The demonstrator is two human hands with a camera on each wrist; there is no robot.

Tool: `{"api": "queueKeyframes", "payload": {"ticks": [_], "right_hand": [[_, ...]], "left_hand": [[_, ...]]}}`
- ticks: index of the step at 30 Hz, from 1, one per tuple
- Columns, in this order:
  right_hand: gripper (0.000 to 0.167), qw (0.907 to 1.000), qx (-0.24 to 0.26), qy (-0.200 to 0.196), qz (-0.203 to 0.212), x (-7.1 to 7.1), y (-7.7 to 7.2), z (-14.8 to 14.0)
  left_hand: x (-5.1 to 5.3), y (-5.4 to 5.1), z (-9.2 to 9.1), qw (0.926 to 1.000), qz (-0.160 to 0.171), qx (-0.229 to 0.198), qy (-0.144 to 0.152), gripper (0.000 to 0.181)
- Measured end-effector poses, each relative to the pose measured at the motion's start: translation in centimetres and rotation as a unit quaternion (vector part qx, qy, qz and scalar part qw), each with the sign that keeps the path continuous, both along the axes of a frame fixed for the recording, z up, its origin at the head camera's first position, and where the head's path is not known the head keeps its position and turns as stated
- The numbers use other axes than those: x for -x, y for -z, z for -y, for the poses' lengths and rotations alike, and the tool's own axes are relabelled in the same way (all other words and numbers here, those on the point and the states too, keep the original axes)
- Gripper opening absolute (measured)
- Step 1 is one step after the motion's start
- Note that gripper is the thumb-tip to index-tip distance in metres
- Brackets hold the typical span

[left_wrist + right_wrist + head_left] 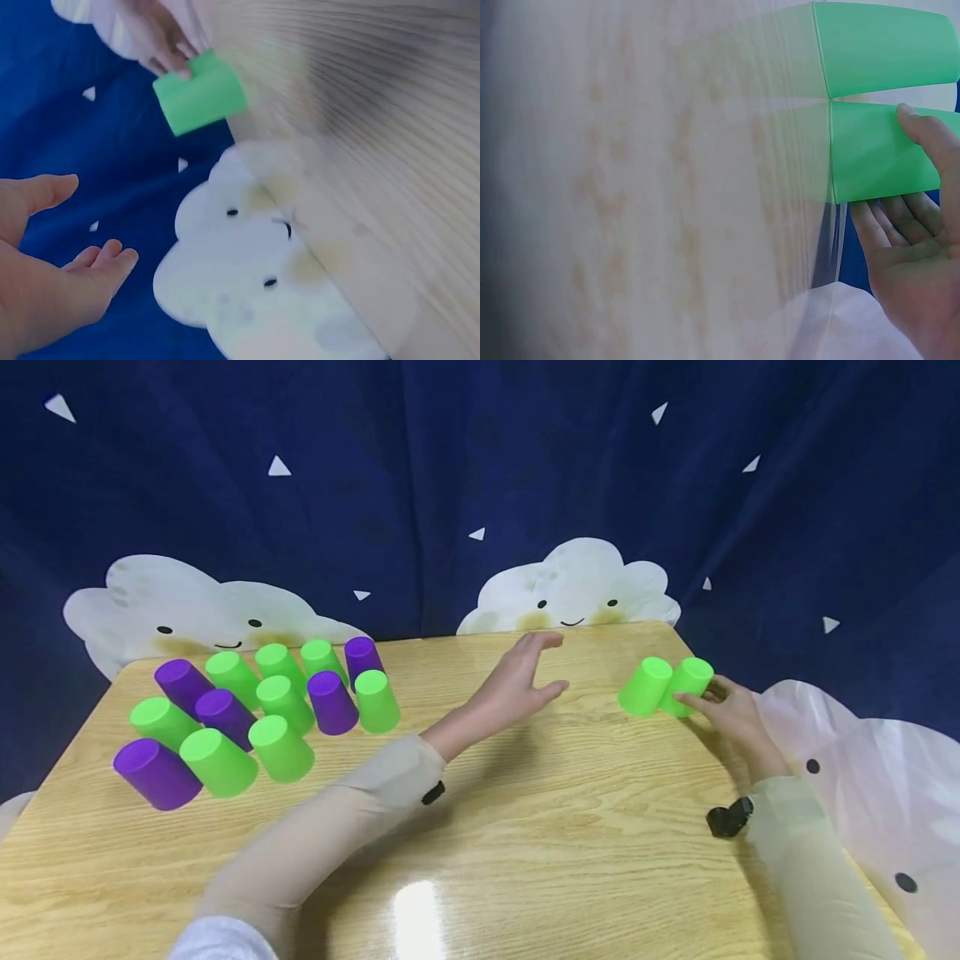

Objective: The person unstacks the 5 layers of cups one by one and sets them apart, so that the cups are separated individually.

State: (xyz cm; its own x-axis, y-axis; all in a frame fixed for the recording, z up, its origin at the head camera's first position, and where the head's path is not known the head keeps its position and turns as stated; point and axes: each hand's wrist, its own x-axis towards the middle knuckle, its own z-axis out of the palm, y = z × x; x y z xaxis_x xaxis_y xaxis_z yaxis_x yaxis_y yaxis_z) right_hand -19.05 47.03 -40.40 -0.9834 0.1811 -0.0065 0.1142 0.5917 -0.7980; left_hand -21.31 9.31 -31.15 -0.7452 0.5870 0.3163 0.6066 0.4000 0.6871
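Two upside-down green cups stand side by side at the table's right end. The right-hand green cup (692, 672) is gripped by my right hand (733, 717), thumb on its near side. In the right wrist view, that thumb lies across the held cup (866, 154) while the other fingers reach along its outer side. Beside it stands the second green cup (643, 688), very close to the first or touching it. My left hand (513, 681) hovers over the middle of the table, thumb and fingers spread apart, holding nothing.
At the left of the wooden table (555, 860), several upside-down cups stand in a loose cluster, among them a purple cup (157, 774) and a green cup (218, 762). A dark blue curtain (525, 452) with clouds hangs behind the table's far edge.
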Motion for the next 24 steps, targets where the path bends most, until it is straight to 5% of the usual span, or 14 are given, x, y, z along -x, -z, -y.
{"api": "queueKeyframes", "payload": {"ticks": [13,24], "right_hand": [[0.084,1.0,-0.002,0.005,-0.002,0.2,0.1,0.1],[0.081,1.0,-0.007,0.005,-0.001,0.1,0.1,-0.2]], "left_hand": [[2.7,1.0,-11.1,0.9938,0.001,0.09,0.066,0.061],[4.3,2.6,-15.8,0.9903,-0.008,0.126,0.057,0.06]]}}
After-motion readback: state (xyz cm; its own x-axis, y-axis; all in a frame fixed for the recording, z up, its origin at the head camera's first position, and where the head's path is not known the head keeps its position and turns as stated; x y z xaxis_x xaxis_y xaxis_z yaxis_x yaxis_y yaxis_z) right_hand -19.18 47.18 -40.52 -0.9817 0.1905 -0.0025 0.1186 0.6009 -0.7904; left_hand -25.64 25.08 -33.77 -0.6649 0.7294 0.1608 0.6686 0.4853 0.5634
